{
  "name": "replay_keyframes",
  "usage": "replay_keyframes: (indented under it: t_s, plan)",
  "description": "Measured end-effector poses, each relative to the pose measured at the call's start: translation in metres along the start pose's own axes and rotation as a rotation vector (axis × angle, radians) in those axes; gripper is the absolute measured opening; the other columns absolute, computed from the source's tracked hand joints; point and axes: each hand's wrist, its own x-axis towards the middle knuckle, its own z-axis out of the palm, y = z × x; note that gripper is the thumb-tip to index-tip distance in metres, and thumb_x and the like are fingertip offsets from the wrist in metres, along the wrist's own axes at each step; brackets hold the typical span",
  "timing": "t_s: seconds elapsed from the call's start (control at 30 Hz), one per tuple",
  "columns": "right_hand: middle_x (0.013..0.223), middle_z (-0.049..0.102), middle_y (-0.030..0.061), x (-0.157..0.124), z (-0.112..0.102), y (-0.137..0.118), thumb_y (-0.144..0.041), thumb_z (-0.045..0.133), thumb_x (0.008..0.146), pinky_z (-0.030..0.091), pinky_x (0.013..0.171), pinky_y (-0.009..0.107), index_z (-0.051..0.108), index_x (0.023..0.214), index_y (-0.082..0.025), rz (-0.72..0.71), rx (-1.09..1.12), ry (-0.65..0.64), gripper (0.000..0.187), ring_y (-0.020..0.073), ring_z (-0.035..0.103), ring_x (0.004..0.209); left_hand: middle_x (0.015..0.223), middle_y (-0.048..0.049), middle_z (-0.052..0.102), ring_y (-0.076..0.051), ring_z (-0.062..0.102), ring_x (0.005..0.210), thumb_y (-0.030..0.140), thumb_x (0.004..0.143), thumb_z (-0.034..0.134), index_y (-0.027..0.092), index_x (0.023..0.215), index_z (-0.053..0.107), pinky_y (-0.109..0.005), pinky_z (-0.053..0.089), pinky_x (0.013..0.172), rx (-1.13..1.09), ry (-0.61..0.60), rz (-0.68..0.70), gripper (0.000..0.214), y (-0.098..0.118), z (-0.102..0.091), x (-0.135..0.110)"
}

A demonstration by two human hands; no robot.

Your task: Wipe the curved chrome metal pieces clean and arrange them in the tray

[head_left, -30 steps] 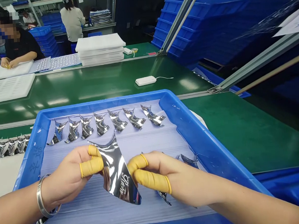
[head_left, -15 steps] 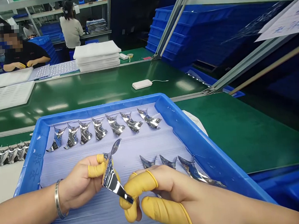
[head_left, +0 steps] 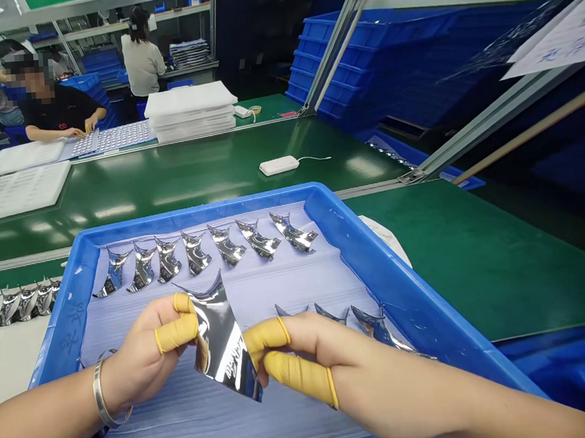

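At six o'clock in the blue tray (head_left: pixel 172 217), the left hand (head_left: pixel 142 363) and right hand (head_left: pixel 328 370) clamp one curved mirror-foil piece (head_left: pixel 221 344) from both sides; seven lined-up pieces (head_left: pixel 195 252) lie at twelve, three more pieces (head_left: pixel 375 330), seemingly less ordered, at four.

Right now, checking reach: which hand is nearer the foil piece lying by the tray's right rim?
Right. The right hand lies just left of that foil piece; the left hand is farther left, past the foil sheet held between them.

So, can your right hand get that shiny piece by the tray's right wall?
Probably yes: the right hand sits just beside that shiny piece, nothing in between, but it would first release the foil piece it pinches with the left hand.
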Motion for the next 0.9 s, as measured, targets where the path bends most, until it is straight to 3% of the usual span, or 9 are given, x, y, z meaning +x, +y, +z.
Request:
replay_keyframes:
  t_s: [0.13, 0.23, 0.37, 0.47, 0.6, 0.8, 0.9]
  plan:
    - [0.086, 0.058, 0.0048, 0.003, 0.0, 0.005, -0.021, 0.041, 0.091, 0.045, 0.079, 0.027, 0.059, 0.09, -0.013, -0.019, -0.011, 0.075, 0.02, 0.015, 0.054, 0.082, 0.055, -0.0009, 0.055, -0.01, 0.049, 0.046, 0.037, 0.072, 0.065, 0.013, 0.066, 0.052, -0.02, 0.041, 0.045, 0.188, 0.027, 0.096, 0.028, 0.004, -0.002, -0.008]
    - [0.088, 0.059, 0.0043, 0.004, 0.004, 0.01, -0.021, 0.041, 0.09, 0.045, 0.079, 0.027, 0.059, 0.093, -0.014, -0.042, -0.134, 0.098, 0.019, 0.0156, 0.055, 0.083, 0.058, -0.0014, 0.056, -0.01, 0.051, 0.049, 0.028, 0.079, 0.056, 0.015, 0.068, 0.051, -0.021, 0.042, 0.047, 0.474, 0.055, 0.184, 0.018, 0.006, 0.001, -0.017]
    - [0.091, 0.059, 0.0042, 0.005, 0.008, 0.015, -0.013, 0.04, 0.088, 0.045, 0.077, 0.026, 0.059, 0.095, -0.018, -0.09, -0.342, 0.095, 0.021, 0.0163, 0.055, 0.084, 0.056, -0.0012, 0.052, -0.011, 0.047, 0.05, 0.009, 0.074, 0.054, 0.016, 0.072, 0.052, -0.022, 0.04, 0.052, 1.062, -0.027, 0.513, 0.008, 0.007, 0.009, -0.026]
    - [0.088, 0.057, 0.0051, 0.007, 0.009, 0.017, -0.009, 0.038, 0.087, 0.045, 0.075, 0.026, 0.058, 0.093, -0.016, -0.102, -0.411, 0.072, 0.022, 0.0162, 0.054, 0.081, 0.051, 0.0007, 0.048, -0.01, 0.042, 0.048, 0.005, 0.068, 0.057, 0.017, 0.073, 0.05, -0.021, 0.036, 0.051, 1.311, -0.049, 0.701, 0.014, 0.007, 0.012, -0.028]
    - [0.084, 0.056, 0.005, 0.008, 0.008, 0.018, -0.007, 0.038, 0.087, 0.044, 0.073, 0.026, 0.057, 0.091, -0.014, -0.103, -0.447, 0.068, 0.021, 0.0158, 0.053, 0.078, 0.05, 0.0006, 0.047, -0.01, 0.042, 0.047, 0.004, 0.068, 0.055, 0.017, 0.071, 0.048, -0.02, 0.036, 0.051, 1.376, -0.084, 0.725, 0.015, 0.007, 0.013, -0.027]
    - [0.089, 0.058, 0.0057, 0.006, 0.008, 0.016, -0.008, 0.037, 0.087, 0.045, 0.074, 0.025, 0.058, 0.092, -0.015, -0.137, -0.461, 0.089, 0.022, 0.0164, 0.055, 0.081, 0.052, 0.0013, 0.049, -0.009, 0.044, 0.048, 0.007, 0.07, 0.056, 0.017, 0.072, 0.048, -0.02, 0.038, 0.053, 1.313, -0.014, 0.659, 0.014, 0.008, 0.012, -0.026]
    - [0.089, 0.059, 0.0064, 0.006, 0.008, 0.015, -0.008, 0.037, 0.087, 0.045, 0.074, 0.024, 0.058, 0.093, -0.014, -0.172, -0.456, 0.093, 0.023, 0.0163, 0.056, 0.082, 0.052, 0.0007, 0.052, -0.009, 0.047, 0.047, 0.009, 0.073, 0.055, 0.017, 0.067, 0.049, -0.019, 0.039, 0.051, 1.177, 0.002, 0.544, 0.011, 0.008, 0.012, -0.026]
